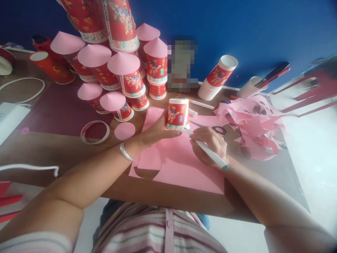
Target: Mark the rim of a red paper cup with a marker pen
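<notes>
My left hand [155,131] is wrapped round a red paper cup [177,114] with a printed figure, a white rim on top and green marks along its white lower band. In my right hand [210,143] is a white marker [212,154] with a green end, its tip at the cup's lower right edge. Both hands are over a pink paper sheet [184,165] with a round cut-out at its left. Scissors [219,130] lie just beyond my right hand, partly hidden by it. A white cap-like piece [193,111] lies right of the cup.
Several red cups with pink paper cones [123,63] stand stacked at the back left. Pink paper scraps [252,119] heap at the right. Stacked cups [218,77] and a pen cup [252,86] stand by the blue wall. A tape ring [94,122] and pink disc [125,131] lie left.
</notes>
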A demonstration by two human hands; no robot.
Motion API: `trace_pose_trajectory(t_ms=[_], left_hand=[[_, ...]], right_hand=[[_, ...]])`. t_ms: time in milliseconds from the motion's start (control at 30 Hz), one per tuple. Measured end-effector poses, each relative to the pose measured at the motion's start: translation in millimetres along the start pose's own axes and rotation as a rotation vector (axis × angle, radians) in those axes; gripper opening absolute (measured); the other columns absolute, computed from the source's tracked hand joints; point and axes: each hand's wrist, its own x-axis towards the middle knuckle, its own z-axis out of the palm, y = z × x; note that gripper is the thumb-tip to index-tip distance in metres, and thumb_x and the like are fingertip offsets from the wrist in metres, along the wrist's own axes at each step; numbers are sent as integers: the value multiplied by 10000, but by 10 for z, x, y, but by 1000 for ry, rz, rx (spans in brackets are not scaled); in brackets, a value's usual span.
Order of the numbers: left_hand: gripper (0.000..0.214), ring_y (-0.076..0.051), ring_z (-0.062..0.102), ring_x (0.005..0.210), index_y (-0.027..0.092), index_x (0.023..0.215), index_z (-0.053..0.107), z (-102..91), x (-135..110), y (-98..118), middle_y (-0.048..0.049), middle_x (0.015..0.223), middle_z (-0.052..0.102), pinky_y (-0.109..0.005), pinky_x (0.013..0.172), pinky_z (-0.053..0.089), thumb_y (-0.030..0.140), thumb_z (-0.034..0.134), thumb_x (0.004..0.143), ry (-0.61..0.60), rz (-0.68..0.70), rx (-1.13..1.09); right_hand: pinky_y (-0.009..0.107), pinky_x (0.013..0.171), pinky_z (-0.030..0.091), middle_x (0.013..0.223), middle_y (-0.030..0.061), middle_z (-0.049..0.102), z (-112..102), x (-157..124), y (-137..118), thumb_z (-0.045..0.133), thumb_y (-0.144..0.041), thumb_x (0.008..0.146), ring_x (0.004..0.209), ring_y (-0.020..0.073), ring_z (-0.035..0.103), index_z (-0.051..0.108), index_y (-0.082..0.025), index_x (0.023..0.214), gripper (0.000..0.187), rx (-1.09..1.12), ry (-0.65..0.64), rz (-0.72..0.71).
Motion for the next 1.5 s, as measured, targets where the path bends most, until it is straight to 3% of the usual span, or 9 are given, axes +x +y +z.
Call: trace_pose_trajectory(t_ms=[233, 367, 467, 700, 1100, 1300, 1500], left_hand=[[476, -305, 812, 1271, 264, 1324, 838, 29, 10, 107, -98, 1262, 865, -454, 1171, 636, 410, 1044, 921, -35, -53, -141], [465, -301, 816, 1265, 263, 1329, 851, 60, 5, 151, -101, 1262, 870, -451, 1155, 641, 398, 1038, 925, -57, -69, -148], [531, -329, 816, 1303, 260, 1349, 838, 48, 3, 122, -108, 1264, 876, -478, 1195, 627, 416, 1061, 894, -47, -31, -104], [697, -361, 804, 1358, 300, 1463, 770, -56, -22, -37, -138, 1397, 868, -505, 1196, 623, 428, 1094, 860, -32, -1, -30], [658, -378, 778, 1431, 276, 1369, 777, -54, -5, -3, -101, 1210, 872, -476, 1159, 640, 358, 1125, 817, -28, -22, 0], [712, -377, 800, 1385, 273, 1360, 757, 5, -13, 76, -83, 1156, 861, -471, 1131, 657, 377, 1149, 775, -8, -40, 9], [737, -390, 799, 1388, 282, 1378, 772, -48, -2, 2, -94, 1206, 877, -498, 1153, 652, 391, 1162, 763, -4, -26, 8]], right_hand=[[310, 643, 646, 1033, 18, 757, 12, -54, 85, 664, -111, 1161, 796, 187, 774, 778, -339, 1411, 357, -73, 40, 41], [335, 717, 683, 1117, 56, 782, 20, -61, 109, 678, -167, 1180, 913, 226, 815, 732, -325, 1597, 449, 32, 51, 28], [349, 740, 705, 1122, 68, 808, -7, -69, 87, 688, -235, 1193, 890, 228, 825, 722, -290, 1630, 442, 58, 18, -7], [353, 681, 699, 1001, 26, 839, -31, -39, -11, 683, -176, 1150, 804, 224, 831, 733, -281, 1445, 318, 36, -39, -9], [304, 653, 678, 903, 0, 826, 11, 5, -10, 739, -121, 1089, 745, 203, 827, 734, -263, 1250, 214, 108, 11, -13], [293, 679, 694, 922, -5, 846, -1, -5, -27, 752, -117, 1072, 762, 199, 840, 730, -277, 1298, 278, 121, -9, 8], [302, 655, 682, 886, -16, 832, -6, 3, -28, 733, -129, 1081, 731, 205, 836, 721, -285, 1279, 252, 91, -15, -6]])
